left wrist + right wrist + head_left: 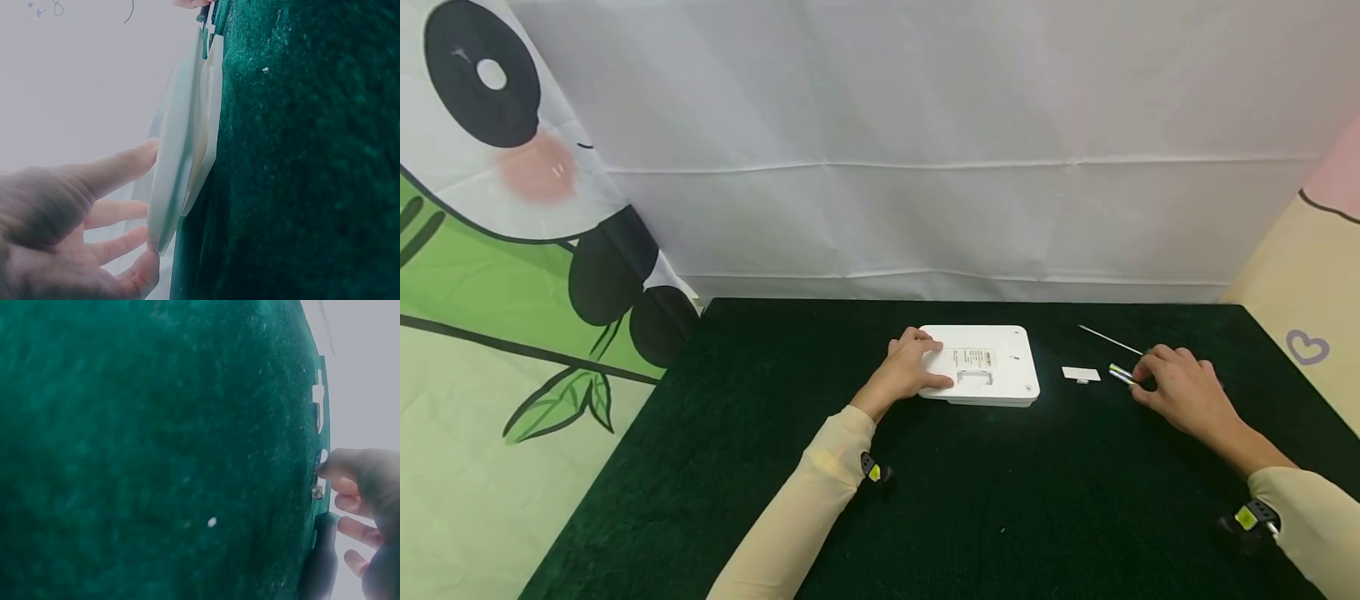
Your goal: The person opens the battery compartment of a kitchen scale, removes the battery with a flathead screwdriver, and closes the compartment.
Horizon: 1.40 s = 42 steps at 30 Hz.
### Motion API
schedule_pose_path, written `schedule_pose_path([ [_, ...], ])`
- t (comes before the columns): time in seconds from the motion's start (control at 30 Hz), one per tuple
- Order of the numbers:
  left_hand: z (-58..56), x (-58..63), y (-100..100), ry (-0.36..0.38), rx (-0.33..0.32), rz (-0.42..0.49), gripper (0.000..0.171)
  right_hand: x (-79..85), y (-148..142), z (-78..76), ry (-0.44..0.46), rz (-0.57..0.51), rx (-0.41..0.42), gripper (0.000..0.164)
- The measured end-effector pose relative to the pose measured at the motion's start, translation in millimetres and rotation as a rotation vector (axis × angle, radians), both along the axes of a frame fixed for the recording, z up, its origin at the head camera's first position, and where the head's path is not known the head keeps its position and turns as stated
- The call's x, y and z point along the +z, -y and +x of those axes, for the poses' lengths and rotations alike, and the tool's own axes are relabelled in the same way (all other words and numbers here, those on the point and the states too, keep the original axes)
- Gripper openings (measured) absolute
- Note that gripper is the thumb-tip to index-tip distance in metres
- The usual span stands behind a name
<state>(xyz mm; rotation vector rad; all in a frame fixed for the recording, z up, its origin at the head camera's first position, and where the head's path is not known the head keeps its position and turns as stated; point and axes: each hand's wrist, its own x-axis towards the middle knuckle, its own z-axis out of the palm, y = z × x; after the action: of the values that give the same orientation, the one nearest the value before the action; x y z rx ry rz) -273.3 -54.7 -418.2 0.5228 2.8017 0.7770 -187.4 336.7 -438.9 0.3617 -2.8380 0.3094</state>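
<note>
A white rounded-corner device (pixel 1007 354) lies back side up on the dark green cloth, its printed label and open, unfilled battery compartment (pixel 975 378) showing. My left hand (pixel 910 365) rests on the device's left end, with thumb and forefinger spread across the back face. In the left wrist view the fingers of that hand (pixel 106 231) touch the device's edge (pixel 172 181). My right hand (pixel 1187 387) pinches a silver cylindrical battery (pixel 1122 374) between thumb and forefinger, close over the cloth. Just left of it lies a small white battery cover (pixel 1081 374) with a tab.
A screwdriver with a thin metal shaft (pixel 1108 338) lies beyond my right hand, its dark handle (pixel 320 562) showing in the right wrist view. White cloth (pixel 880 217) hangs behind the table, with a panda-printed sheet (pixel 490 200) at the left.
</note>
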Motion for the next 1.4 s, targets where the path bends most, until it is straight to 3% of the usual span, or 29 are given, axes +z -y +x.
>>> schedule_pose_path([
  [0.53, -1.0, -1.8, -1, -0.005, 0.000, 0.002, 0.065, -5.7, 31, -18.8, -0.043, 0.057, 0.155, 0.012],
  [0.9, -1.8, -1.2, -1, 0.004, 0.003, -0.007, 0.065, -6.1, 40, -22.1, -0.068, 0.076, 0.169, 0.009],
  [1.4, 4.7, -3.2, 5, 0.008, -0.007, -0.001, 0.065, -12.6, 50, -14.4, -0.136, 0.078, 0.187, 0.013],
])
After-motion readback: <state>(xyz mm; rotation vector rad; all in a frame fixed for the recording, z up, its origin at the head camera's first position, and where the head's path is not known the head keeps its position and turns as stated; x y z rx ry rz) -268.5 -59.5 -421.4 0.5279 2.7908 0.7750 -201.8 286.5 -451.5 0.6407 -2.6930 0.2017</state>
